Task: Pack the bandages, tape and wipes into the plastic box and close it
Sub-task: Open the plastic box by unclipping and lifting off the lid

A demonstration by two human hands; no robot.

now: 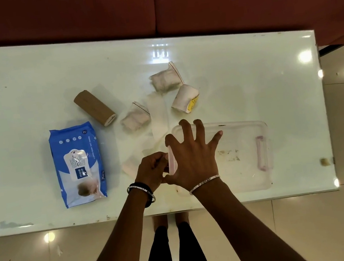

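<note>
Left hand (152,168) pinching box clip (171,161), right hand (195,158) spread flat on lidded plastic box (245,155), contents unclear.

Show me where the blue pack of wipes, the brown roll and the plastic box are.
blue pack of wipes (78,164): head view, on the white label flap.
brown roll (93,107): head view, middle of its side.
plastic box (243,142): head view, on the clear lid.

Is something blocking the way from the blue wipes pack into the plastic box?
Yes. The lid is on the plastic box. The right hand presses on it, and the left hand works the clip on the side facing the wipes pack.
</note>
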